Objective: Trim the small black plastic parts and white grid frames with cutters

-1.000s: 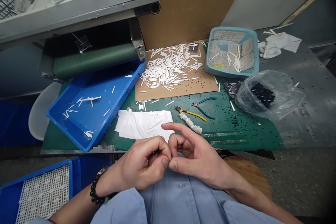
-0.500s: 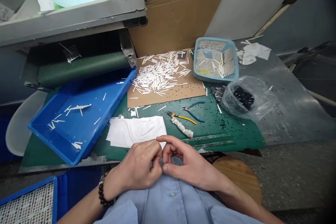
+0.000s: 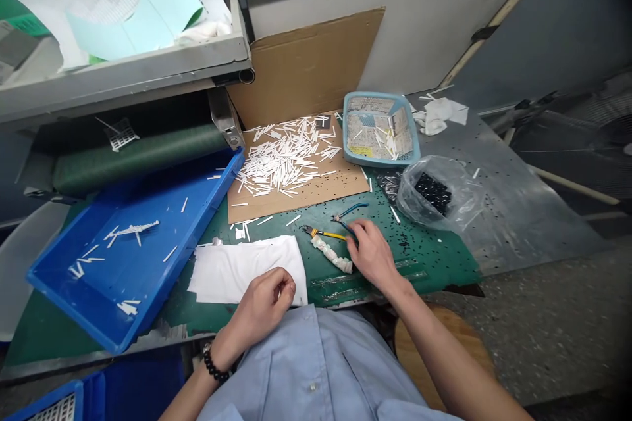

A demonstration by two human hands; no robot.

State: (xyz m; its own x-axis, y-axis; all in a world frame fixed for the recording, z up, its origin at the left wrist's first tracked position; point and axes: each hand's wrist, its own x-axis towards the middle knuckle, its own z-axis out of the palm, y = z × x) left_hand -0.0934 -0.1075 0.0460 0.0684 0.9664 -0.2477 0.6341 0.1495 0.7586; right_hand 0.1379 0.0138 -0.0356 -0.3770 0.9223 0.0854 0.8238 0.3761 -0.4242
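Note:
My right hand point(image 3: 371, 253) reaches over the green table with its fingers curled onto the handles of the cutting pliers. The teal-handled pair point(image 3: 356, 208) and the pair with one yellow handle point(image 3: 332, 235) and one white-wrapped handle point(image 3: 332, 255) lie side by side. Both run partly under the hand, so which pair it grips is unclear. My left hand point(image 3: 269, 296) is closed, thumb against curled fingers, over the lower edge of the white cloth point(image 3: 237, 266). Whatever those fingers may hold is hidden.
White sticks point(image 3: 281, 164) are heaped on flat cardboard point(image 3: 316, 193). At left stands a blue tray point(image 3: 162, 217) with a few white pieces. A pale-blue basket point(image 3: 380, 162) and a clear bag point(image 3: 464, 200) of black bits stand at right. A conveyor roller point(image 3: 143, 151) is behind the tray.
My hands were together at my chest and are now apart. The right has moved forward to the pliers; the left stays low, closed. The view has shifted too.

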